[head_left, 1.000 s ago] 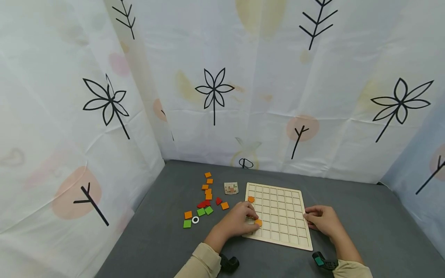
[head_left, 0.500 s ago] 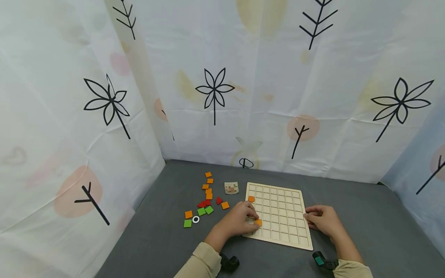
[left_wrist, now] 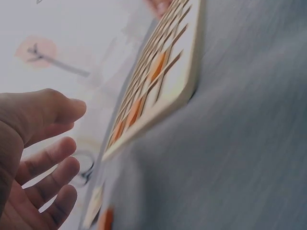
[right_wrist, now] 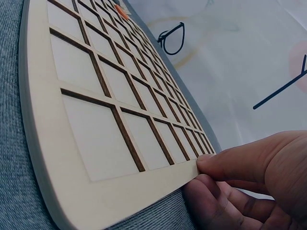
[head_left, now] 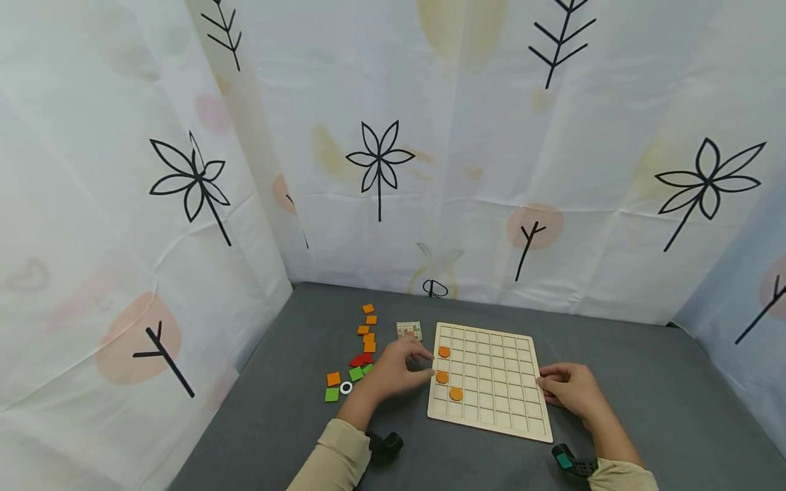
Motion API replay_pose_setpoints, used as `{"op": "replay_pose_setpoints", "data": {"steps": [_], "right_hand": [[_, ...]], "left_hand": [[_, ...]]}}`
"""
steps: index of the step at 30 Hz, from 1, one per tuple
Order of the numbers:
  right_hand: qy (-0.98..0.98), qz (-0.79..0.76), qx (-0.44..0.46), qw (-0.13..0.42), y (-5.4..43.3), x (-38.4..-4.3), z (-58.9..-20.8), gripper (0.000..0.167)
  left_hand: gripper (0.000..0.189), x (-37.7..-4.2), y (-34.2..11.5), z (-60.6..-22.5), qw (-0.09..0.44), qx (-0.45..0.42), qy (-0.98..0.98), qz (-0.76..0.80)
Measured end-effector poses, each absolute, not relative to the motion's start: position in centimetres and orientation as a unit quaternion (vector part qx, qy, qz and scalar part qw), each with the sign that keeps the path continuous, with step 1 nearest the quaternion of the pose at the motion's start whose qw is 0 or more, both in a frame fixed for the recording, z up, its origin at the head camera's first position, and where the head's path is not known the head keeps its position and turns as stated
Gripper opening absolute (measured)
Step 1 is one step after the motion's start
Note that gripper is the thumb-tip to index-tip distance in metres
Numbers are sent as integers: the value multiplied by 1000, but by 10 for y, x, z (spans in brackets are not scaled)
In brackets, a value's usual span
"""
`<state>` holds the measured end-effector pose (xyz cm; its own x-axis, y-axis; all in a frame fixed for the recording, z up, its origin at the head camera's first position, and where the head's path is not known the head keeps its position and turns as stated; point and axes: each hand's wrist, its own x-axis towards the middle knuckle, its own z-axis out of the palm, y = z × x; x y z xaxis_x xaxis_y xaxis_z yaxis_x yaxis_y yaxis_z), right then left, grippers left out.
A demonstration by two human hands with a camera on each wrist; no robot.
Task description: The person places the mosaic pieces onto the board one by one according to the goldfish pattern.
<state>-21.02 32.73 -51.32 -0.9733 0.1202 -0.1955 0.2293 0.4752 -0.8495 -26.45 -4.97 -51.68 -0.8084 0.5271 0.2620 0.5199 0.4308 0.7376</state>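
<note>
A pale wooden grid board [head_left: 500,382] lies on the grey table, with three round orange pieces in cells near its left side: an upper one [head_left: 444,352], a middle one [head_left: 442,377] and a lower one [head_left: 456,394]. My left hand [head_left: 393,372] hovers just off the board's left edge. Nothing is between its loosely bent fingers [left_wrist: 55,172] in the left wrist view, where thumb and fingers stand apart. At the opposite edge, my right hand [head_left: 571,389] pinches the board's rim [right_wrist: 139,201], thumb on top and fingers below in the right wrist view.
Several orange square tiles [head_left: 369,347], red pieces [head_left: 356,361] and green tiles [head_left: 331,395] lie left of the board, along with a white ring [head_left: 346,388]. A small patterned card [head_left: 408,327] sits behind my left hand. Printed cloth walls [head_left: 454,170] enclose the table.
My left hand has lifted off the board and moved left, uncovering the middle orange piece. It now hides the red piece and orange tile nearest the board. The right hand stays put.
</note>
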Motion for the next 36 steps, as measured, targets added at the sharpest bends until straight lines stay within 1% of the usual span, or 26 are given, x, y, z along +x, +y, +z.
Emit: {"op": "replay_pose_setpoints", "data": {"steps": [9, 14, 27, 36], "right_hand": [[859, -496, 113, 53, 326, -211, -513, 36], [859, -496, 114, 51, 326, -211, -513, 36], [855, -503, 110, 58, 327, -210, -513, 36], [856, -502, 112, 53, 325, -209, -512, 36]], "left_hand": [[21, -282, -101, -511, -37, 253, 865, 431], [24, -287, -116, -516, -34, 237, 875, 420], [31, -290, -120, -531, 3, 229, 883, 410], [34, -295, -119, -537, 2, 236, 894, 382]]}}
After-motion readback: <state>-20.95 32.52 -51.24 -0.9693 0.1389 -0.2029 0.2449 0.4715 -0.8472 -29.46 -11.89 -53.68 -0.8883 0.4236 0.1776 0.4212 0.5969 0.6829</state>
